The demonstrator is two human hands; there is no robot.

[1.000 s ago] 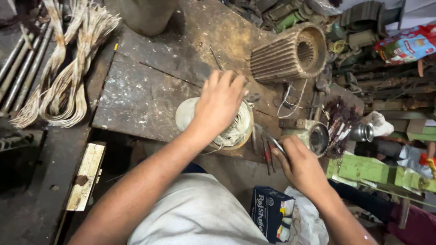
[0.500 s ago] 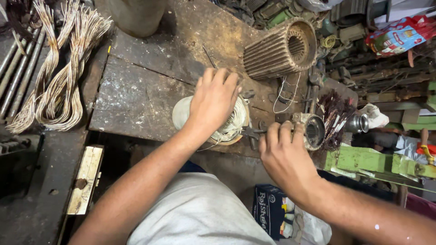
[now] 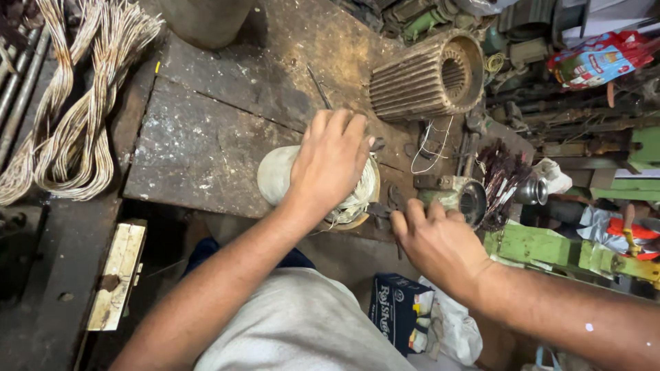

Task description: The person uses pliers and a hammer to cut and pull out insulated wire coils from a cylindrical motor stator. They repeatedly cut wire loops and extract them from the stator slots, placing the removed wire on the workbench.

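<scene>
My left hand [image 3: 331, 159] lies palm down over a pale round motor stator [image 3: 275, 176] wound with light wire, gripping its top near the front of the workbench [image 3: 206, 137]. My right hand [image 3: 440, 242] is palm down at the bench's front edge, just right of the stator. Its fingertips rest at a dark plier-like tool [image 3: 382, 209], and whether they grip it is hidden. A thin metal rod [image 3: 319, 86] lies on the bench just beyond my left hand.
A ribbed rusty motor housing [image 3: 426, 74] lies at the back right. Bundles of copper wire [image 3: 75, 130] hang at the left. A small cup-shaped metal part [image 3: 471, 200], dark sticks and green metal pieces [image 3: 543, 244] crowd the right. A blue box [image 3: 397, 310] sits below.
My right hand has moved left and up from beside my lap to the bench edge next to the stator. My left hand has stayed on the stator.
</scene>
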